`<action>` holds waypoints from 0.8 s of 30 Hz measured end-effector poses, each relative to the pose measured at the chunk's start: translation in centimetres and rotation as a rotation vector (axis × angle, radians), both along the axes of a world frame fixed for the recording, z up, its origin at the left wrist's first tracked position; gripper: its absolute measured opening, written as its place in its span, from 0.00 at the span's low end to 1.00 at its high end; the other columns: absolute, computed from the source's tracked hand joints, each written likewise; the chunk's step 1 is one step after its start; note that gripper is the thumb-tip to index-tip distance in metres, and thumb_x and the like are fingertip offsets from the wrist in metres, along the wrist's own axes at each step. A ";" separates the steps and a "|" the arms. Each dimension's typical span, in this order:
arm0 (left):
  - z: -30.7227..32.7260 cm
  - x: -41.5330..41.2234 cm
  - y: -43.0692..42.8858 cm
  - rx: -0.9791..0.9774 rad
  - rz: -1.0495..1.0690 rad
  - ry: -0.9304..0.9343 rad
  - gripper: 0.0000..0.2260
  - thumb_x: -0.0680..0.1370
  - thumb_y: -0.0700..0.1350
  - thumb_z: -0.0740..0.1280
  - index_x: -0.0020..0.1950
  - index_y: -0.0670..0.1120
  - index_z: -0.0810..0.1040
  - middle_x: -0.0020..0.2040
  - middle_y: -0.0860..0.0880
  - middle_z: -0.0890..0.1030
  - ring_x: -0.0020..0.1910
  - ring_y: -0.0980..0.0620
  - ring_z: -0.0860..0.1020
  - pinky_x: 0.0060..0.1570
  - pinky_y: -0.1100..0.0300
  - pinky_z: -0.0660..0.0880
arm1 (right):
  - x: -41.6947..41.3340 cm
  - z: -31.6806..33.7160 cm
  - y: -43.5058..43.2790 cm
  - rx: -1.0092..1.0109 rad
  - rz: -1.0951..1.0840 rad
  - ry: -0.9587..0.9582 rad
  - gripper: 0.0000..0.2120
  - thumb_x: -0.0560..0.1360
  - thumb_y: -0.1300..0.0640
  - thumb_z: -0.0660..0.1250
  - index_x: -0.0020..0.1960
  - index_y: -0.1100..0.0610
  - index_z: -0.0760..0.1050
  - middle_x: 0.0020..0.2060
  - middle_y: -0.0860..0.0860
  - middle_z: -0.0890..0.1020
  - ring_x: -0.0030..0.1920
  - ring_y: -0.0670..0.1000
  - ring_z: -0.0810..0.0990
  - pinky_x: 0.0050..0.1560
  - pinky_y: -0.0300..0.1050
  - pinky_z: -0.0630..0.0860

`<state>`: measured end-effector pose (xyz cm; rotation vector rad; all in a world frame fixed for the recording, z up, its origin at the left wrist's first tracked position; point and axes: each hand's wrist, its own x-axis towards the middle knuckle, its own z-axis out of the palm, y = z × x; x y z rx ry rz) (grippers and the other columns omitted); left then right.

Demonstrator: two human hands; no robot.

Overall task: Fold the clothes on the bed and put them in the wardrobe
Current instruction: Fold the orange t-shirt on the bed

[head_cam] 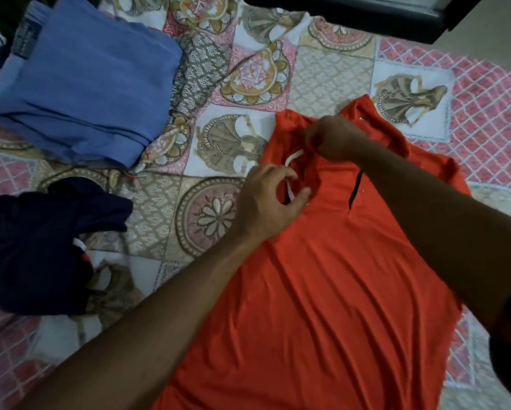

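Orange shirt (322,291), smooth knit, left hand (270,201), right hand (334,137) pinching collar (292,125)

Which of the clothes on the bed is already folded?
The blue garment, stacked in flat layers far left; the red polo shirt lies spread out, the navy garment crumpled.

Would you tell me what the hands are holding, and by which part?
The red shirt, by its collar: the right hand grips the far side, the left hand pinches the near side at the white band.

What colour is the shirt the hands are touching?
Orange-red: the shirt has a black strip at its neck. Head view shows it best.
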<state>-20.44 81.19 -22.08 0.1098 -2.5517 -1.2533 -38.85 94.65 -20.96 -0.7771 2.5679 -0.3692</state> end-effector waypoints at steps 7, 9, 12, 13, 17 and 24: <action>-2.4 8.8 -4.1 -0.045 0.344 -0.342 0.15 0.72 0.56 0.71 0.54 0.49 0.77 0.42 0.52 0.80 0.40 0.50 0.79 0.41 0.52 0.78 | 6.8 0.7 -1.6 -0.151 -0.104 0.209 0.15 0.70 0.55 0.63 0.52 0.51 0.83 0.52 0.53 0.84 0.56 0.62 0.80 0.47 0.51 0.75; -2.4 12.6 -4.3 -0.166 0.274 -0.474 0.18 0.73 0.58 0.72 0.56 0.49 0.76 0.46 0.50 0.81 0.45 0.47 0.80 0.44 0.53 0.76 | 8.2 0.4 -3.2 -0.126 -0.180 0.121 0.18 0.75 0.46 0.66 0.62 0.51 0.78 0.57 0.54 0.83 0.59 0.61 0.79 0.51 0.52 0.75; -1.9 16.8 -3.9 -0.229 0.151 -0.577 0.19 0.74 0.61 0.68 0.59 0.50 0.77 0.50 0.49 0.82 0.49 0.46 0.80 0.47 0.55 0.74 | 8.7 -0.8 -5.0 0.004 -0.230 0.063 0.32 0.74 0.34 0.65 0.73 0.49 0.66 0.64 0.59 0.77 0.62 0.64 0.77 0.55 0.56 0.74; -1.8 17.4 -3.8 -0.271 0.118 -0.603 0.20 0.74 0.62 0.65 0.58 0.51 0.78 0.48 0.49 0.83 0.48 0.47 0.81 0.45 0.55 0.73 | 8.4 -1.2 -5.4 0.034 -0.254 0.057 0.34 0.74 0.34 0.65 0.74 0.49 0.65 0.65 0.60 0.76 0.63 0.66 0.76 0.57 0.57 0.74; -1.3 18.6 -4.6 -0.203 0.061 -0.751 0.24 0.68 0.64 0.58 0.54 0.49 0.79 0.44 0.49 0.83 0.45 0.45 0.81 0.44 0.55 0.74 | 8.0 -2.3 -7.1 -0.048 -0.304 0.076 0.24 0.76 0.42 0.65 0.64 0.58 0.73 0.58 0.62 0.80 0.60 0.66 0.78 0.58 0.56 0.74; 0.3 21.5 -3.6 -0.124 -0.264 -0.920 0.35 0.67 0.60 0.60 0.74 0.50 0.69 0.63 0.43 0.80 0.59 0.41 0.79 0.59 0.51 0.75 | 8.5 -0.8 -5.0 -0.376 -0.540 0.125 0.18 0.72 0.58 0.58 0.57 0.55 0.80 0.54 0.56 0.83 0.58 0.60 0.79 0.53 0.48 0.72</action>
